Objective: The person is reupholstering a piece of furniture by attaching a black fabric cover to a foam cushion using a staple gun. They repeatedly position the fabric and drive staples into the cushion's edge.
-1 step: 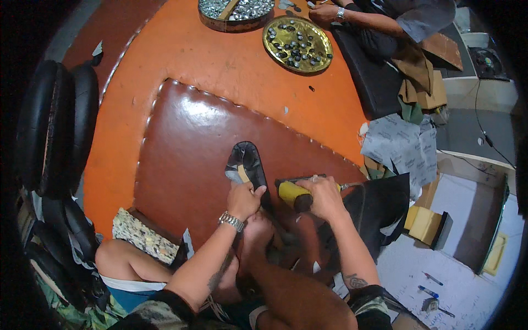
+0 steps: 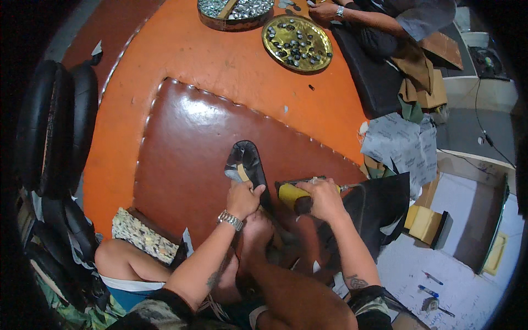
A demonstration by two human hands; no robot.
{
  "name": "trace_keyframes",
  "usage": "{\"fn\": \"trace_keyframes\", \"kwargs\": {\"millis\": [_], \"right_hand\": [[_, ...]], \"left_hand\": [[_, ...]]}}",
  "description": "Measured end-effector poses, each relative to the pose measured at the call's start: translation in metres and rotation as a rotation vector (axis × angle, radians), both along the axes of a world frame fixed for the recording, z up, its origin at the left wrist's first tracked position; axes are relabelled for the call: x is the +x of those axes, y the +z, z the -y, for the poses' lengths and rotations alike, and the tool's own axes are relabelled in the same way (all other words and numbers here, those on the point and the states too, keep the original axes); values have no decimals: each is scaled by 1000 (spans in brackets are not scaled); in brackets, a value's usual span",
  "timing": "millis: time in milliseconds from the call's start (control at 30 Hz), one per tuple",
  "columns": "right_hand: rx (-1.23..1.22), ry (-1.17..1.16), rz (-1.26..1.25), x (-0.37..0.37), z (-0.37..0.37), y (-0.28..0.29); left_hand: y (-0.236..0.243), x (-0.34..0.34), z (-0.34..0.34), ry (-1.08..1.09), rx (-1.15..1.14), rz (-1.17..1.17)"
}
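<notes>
My left hand (image 2: pixel 242 201) grips a long black padded piece (image 2: pixel 246 157), rounded at its top, with wrinkled black covering and a pale wooden strip showing; it is held upright over my bare foot (image 2: pixel 256 231). My right hand (image 2: pixel 324 195) is wrapped round a yellow and black stapler gun (image 2: pixel 289 192), with a hose leaving it to the right, just beside the padded piece. A large sheet of black material (image 2: pixel 390 203) lies to the right of my right arm. Under the padded piece is a brown padded panel (image 2: pixel 187 137) with a studded edge.
Black padded rolls (image 2: pixel 47 126) stand at left, speckled foam (image 2: pixel 143 236) nearer. A brass tray (image 2: pixel 297 41) of dark buttons and a round tin (image 2: pixel 236 22) lie ahead. A co-worker's arm (image 2: pixel 368 22) is at upper right. Grey wrapping (image 2: pixel 396 143) and a low box (image 2: pixel 473 231) are at right.
</notes>
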State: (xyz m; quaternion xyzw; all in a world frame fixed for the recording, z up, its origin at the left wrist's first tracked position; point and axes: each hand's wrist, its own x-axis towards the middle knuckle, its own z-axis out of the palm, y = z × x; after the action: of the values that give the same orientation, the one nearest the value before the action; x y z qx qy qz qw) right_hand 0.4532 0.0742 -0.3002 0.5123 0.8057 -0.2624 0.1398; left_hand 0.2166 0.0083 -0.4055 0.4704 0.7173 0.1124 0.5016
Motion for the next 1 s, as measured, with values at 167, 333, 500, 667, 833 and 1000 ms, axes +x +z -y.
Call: {"fn": "trace_keyframes", "kwargs": {"millis": [167, 333, 500, 667, 833, 1000], "right_hand": [[-65, 24, -118, 5, 10, -9], [-88, 26, -271, -2, 5, -17], [-80, 196, -55, -14, 1, -25], [-128, 224, 68, -24, -8, -23], [-190, 202, 141, -40, -22, -13], [-217, 142, 120, -48, -30, -6]], "left_hand": [[-7, -4, -2, 22, 79, 25], [-5, -10, 1, 0, 160, 4], [-5, -13, 1, -47, 177, -33], [-6, -15, 0, -67, 161, -19], [-5, -16, 1, -94, 185, -19], [-4, -17, -1, -115, 138, -51]]}}
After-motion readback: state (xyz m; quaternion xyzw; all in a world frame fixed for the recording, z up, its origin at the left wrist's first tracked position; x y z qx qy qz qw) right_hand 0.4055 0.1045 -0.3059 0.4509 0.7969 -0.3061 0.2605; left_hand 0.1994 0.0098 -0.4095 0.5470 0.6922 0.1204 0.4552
